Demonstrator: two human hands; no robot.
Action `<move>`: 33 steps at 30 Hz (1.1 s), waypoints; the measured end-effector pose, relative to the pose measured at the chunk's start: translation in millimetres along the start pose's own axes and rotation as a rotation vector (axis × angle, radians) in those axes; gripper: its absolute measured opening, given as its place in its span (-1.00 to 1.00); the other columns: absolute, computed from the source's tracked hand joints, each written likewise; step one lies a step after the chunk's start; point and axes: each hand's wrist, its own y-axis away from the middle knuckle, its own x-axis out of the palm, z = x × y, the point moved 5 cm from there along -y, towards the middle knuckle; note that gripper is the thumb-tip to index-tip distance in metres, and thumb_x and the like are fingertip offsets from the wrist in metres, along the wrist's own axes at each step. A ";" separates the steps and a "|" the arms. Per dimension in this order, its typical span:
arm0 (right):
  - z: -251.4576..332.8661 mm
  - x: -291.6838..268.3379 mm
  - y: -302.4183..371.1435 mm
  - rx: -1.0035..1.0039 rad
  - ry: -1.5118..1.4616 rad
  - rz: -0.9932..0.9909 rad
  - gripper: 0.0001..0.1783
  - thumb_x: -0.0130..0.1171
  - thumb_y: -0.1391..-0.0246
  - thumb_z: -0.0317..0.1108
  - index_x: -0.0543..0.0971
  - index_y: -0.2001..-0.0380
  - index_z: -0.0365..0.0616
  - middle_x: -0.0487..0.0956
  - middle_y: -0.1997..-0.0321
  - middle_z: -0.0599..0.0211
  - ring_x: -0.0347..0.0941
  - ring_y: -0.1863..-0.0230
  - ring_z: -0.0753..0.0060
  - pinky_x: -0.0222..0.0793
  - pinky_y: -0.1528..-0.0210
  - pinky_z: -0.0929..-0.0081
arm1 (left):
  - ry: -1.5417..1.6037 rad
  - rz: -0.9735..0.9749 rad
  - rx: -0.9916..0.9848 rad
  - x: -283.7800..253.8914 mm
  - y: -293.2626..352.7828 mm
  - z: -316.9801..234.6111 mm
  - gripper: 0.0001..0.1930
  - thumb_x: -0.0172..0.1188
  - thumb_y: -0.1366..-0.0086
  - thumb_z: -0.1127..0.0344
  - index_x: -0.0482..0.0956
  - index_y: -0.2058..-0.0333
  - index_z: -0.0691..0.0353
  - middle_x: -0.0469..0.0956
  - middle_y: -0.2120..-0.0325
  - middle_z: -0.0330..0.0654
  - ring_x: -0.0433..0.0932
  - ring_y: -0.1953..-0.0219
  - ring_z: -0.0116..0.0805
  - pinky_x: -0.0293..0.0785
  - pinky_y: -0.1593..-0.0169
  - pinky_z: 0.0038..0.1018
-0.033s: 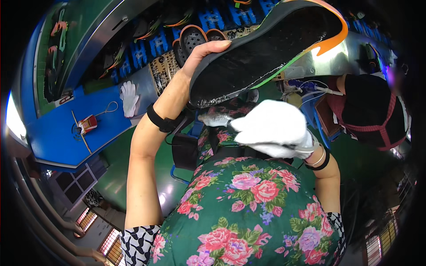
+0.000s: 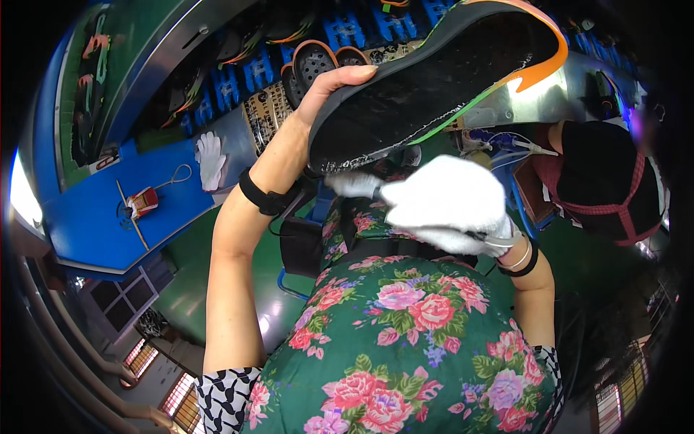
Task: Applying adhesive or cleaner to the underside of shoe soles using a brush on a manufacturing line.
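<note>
My left hand (image 2: 327, 90) is bare and holds up a shoe sole (image 2: 426, 90), thumb along its edge and the other fingers hidden behind it. The sole is black inside, with a green and orange rim and a whitish line along the near edge. In a white glove, my right hand (image 2: 450, 197) is closed around a brush (image 2: 354, 184). The brush's pale, motion-blurred head is close beneath the sole's left end; whether they touch is unclear.
On the left, a blue table (image 2: 87, 217) carries a white glove (image 2: 210, 160) and a small red container (image 2: 142, 202). Black clogs (image 2: 314, 66) stand behind my left hand, near blue racks (image 2: 344, 32) holding more soles. At right, another person (image 2: 603, 177) sits close by.
My gloved right hand has shifted slightly upward and right, and the brush head has come nearer the sole's near edge. My left hand and the sole hold still.
</note>
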 end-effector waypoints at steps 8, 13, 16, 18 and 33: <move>-0.7 -2.3 -8.7 0.006 0.018 -0.033 -0.63 0.48 0.08 -0.45 0.75 0.11 0.00 0.74 0.09 0.28 0.66 0.24 0.23 0.58 0.20 0.36 | -0.046 -0.081 -0.045 1.7 3.1 -1.7 -0.62 0.21 -0.34 0.19 0.67 0.02 0.35 0.74 0.16 -0.02 0.73 0.23 -0.23 0.68 0.06 -0.36; -12.1 4.7 -9.5 0.131 -0.139 -0.079 -0.71 0.48 0.10 -0.49 0.78 0.22 -0.03 0.76 0.15 0.31 0.66 0.25 0.26 0.56 0.22 0.40 | 0.063 0.118 0.042 3.1 -3.7 -5.1 -0.51 0.15 -0.39 0.11 0.58 -0.12 0.38 0.69 0.03 0.05 0.73 0.08 -0.16 0.66 -0.07 -0.30; -18.4 -4.0 -9.5 0.231 -0.059 -0.270 -0.78 0.49 0.08 -0.50 0.79 0.29 -0.06 0.77 0.21 0.29 0.69 0.23 0.27 0.58 0.15 0.41 | 0.247 0.148 0.052 -23.4 -1.2 -1.1 -0.30 0.13 -0.35 -0.08 0.46 -0.26 0.38 0.56 -0.14 0.22 0.64 -0.10 0.13 0.55 -0.23 -0.05; -26.6 2.5 -7.5 0.352 -0.237 -0.255 -0.84 0.48 0.08 -0.57 0.77 0.35 -0.18 0.77 0.24 0.17 0.71 0.23 0.27 0.61 0.14 0.39 | 0.235 0.182 0.081 -27.0 -3.6 3.2 -0.23 0.07 -0.36 -0.15 0.38 -0.33 0.37 0.48 -0.21 0.27 0.58 -0.15 0.20 0.48 -0.29 0.02; -24.2 -59.2 -50.6 -0.018 0.772 -0.293 -0.71 0.37 0.00 -0.53 0.74 0.15 -0.10 0.74 0.15 0.18 0.66 0.19 0.17 0.57 0.17 0.31 | 0.239 0.156 0.087 5.5 20.3 46.7 -0.14 -0.03 -0.38 -0.30 0.26 -0.39 0.30 0.48 -0.18 0.30 0.55 -0.08 0.46 0.51 -0.16 0.25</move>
